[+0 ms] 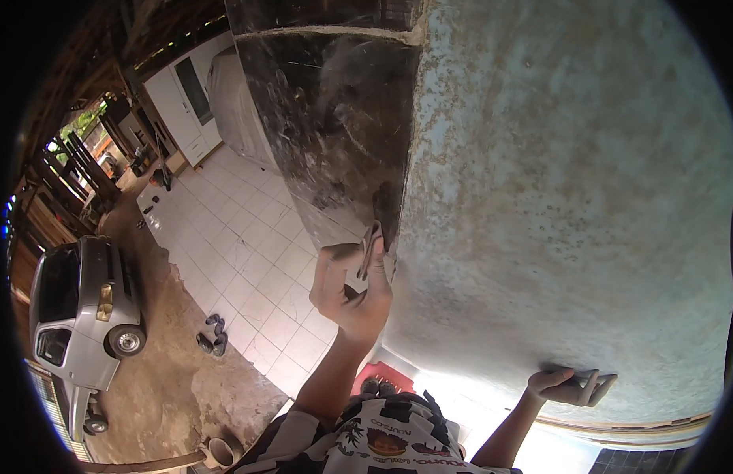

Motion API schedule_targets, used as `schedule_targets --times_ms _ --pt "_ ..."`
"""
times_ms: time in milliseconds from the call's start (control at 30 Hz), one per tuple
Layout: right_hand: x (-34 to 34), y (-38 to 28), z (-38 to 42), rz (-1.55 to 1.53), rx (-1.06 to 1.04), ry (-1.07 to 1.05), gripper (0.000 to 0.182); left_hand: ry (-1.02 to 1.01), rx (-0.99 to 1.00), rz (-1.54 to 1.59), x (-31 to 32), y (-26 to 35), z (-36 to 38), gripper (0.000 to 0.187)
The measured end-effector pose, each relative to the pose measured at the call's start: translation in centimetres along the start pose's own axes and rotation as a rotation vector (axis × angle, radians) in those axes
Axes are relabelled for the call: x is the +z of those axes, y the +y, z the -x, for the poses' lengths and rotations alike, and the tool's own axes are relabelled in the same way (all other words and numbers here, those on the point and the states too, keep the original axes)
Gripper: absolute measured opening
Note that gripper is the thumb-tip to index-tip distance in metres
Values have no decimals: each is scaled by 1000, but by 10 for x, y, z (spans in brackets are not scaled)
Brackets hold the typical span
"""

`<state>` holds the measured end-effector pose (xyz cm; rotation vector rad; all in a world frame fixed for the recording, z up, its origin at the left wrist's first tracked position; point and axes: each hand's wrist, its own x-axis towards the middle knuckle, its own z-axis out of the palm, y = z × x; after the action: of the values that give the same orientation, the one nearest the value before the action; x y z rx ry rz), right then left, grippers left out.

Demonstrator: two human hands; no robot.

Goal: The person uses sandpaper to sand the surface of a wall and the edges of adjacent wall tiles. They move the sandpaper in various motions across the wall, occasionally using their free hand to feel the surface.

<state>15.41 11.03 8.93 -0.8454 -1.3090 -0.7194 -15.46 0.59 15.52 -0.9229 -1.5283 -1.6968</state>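
Observation:
My left hand point(352, 292) is raised at the corner of the wall, thumb and fingers pinched on a small folded grey-brown sheet point(370, 251). Its material does not show clearly. Right behind it is a dark, glossy tiled strip point(335, 118) with whitish smears and a pale joint line near the top. To the right spreads the pale blue-green wall point(556, 174), patchy and worn, with a rough edge along the tiles. Low on that wall, my right hand point(573, 387) rests with its fingers apart and nothing in them.
My feet are on a red plastic stool point(374, 370). White floor tiles point(240, 237) lie below left, with sandals point(214, 336) near their edge. A silver car point(86, 308) stands on bare ground. A white cabinet point(185, 103) is at the back, beside a covered object point(236, 110).

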Motion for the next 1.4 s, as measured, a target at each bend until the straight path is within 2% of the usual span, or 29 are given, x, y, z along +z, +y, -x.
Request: schedule_targets --times_ms 67,100,133,233,300,467,567,667,700,767,800,867,900,1033,1100,1200,1333,1400 --pt "3 16 3 -69 -112 33 42 -97 -1 45 -2 9 9 20" --pt "3 18 4 -70 -103 42 42 -114 1 158 -1 10 25 20" --pt "2 19 6 -73 -93 35 42 -175 31 166 -2 14 33 20" --pt "-2 18 8 -68 -69 11 40 -169 10 117 -1 8 26 21" --pt "-4 21 7 -73 -70 -1 39 -109 -64 116 3 6 18 22" --pt "-6 17 6 -27 -94 -7 39 -78 8 129 3 6 30 19" --pt "-6 19 6 -38 -108 2 37 66 -43 -73 2 -19 2 22" --pt "-8 19 5 -7 -130 4 35 78 -447 152 -8 -26 -18 8" --pt "-7 21 5 -10 -128 14 35 85 -439 156 -12 -29 -17 8" --pt "-9 23 8 -8 -130 15 34 -37 -538 437 -24 -36 -3 17" --pt "-9 23 8 -17 -129 16 34 -30 -536 431 -28 -34 0 17" --pt "-9 22 6 -17 -137 13 34 -35 -713 632 -38 -31 5 25" --pt "-8 22 5 -32 -140 15 34 -55 -713 648 -43 -35 8 30" --pt "-8 20 3 -59 -138 16 33 -59 -687 697 -51 -29 10 27" --pt "-8 19 2 -73 -136 21 33 -68 -541 587 -54 -19 4 27" --pt "-6 19 1 -58 -141 19 33 -146 -576 528 -71 -37 12 24" --pt "-9 14 -2 -111 -87 14 33 -108 -608 589 -84 -29 11 23" --pt "-9 -1 -7 -133 -58 8 33 -188 -409 220 -91 -29 13 18"
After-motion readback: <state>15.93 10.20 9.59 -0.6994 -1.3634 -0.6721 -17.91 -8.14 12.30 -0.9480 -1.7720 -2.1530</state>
